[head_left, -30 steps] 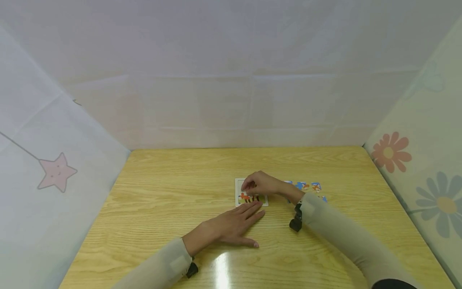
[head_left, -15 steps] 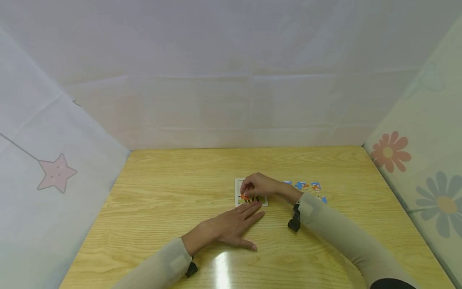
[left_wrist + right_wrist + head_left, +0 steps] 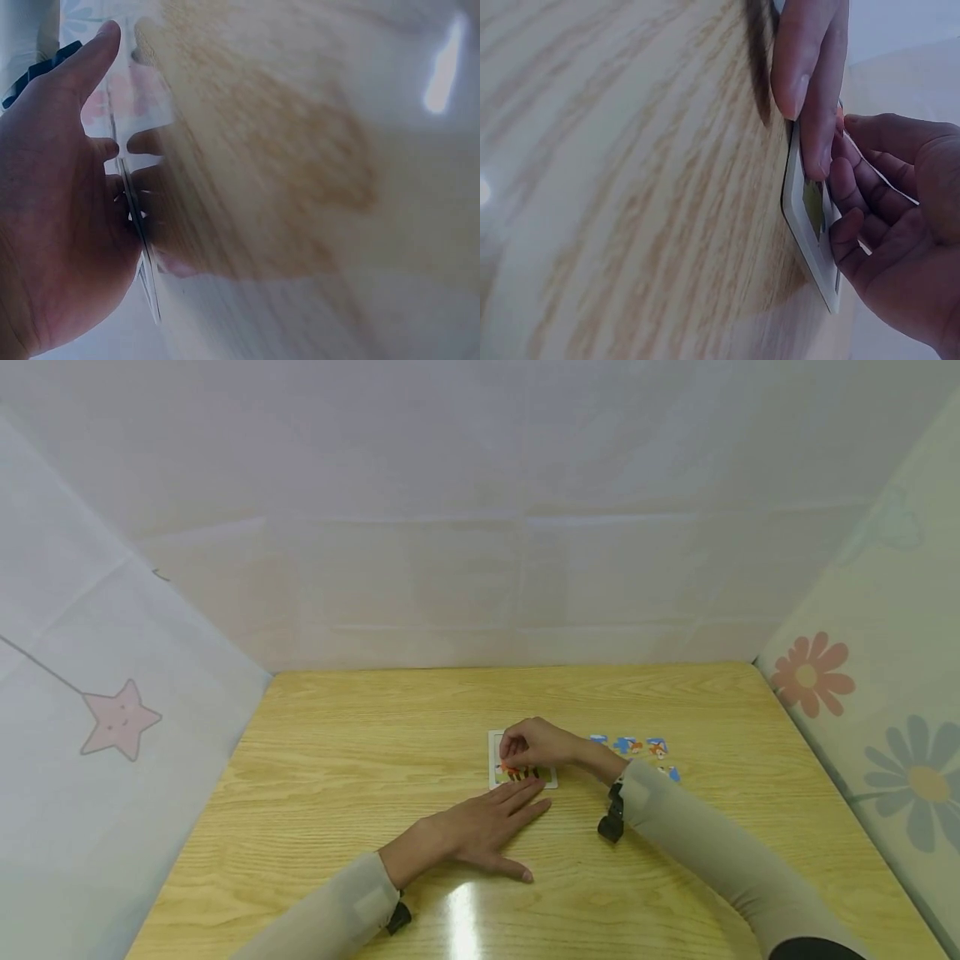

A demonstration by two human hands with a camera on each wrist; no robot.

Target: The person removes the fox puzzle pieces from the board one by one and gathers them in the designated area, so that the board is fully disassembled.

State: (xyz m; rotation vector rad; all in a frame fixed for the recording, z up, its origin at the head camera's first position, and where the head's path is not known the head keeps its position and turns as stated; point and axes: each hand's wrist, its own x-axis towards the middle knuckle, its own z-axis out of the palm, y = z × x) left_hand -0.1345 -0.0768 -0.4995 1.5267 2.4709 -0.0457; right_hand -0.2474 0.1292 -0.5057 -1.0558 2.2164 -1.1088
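Note:
A small jigsaw puzzle in a white frame (image 3: 492, 762) lies on the wooden table. Its lower part bears an orange and black striped picture on green (image 3: 528, 773). My left hand (image 3: 483, 831) lies flat with fingers straight, the fingertips resting on the frame's near edge. Over the puzzle, my right hand (image 3: 546, 743) pinches an orange puzzle piece (image 3: 840, 120) between thumb and finger at the left side. The right hand covers most of the upper puzzle. In the left wrist view the left hand (image 3: 67, 172) hides nearly all of the frame.
Several loose blue and orange puzzle pieces (image 3: 657, 747) lie right of the frame, partly behind the right forearm. The wooden table (image 3: 360, 735) has patterned cloth walls at its back and sides. A black wrist camera (image 3: 612, 822) hangs under the right wrist.
The right hand has lowered slightly and drawn its fingertips down onto the left side of the puzzle. My left hand stays in place, its thumb shifted a little.

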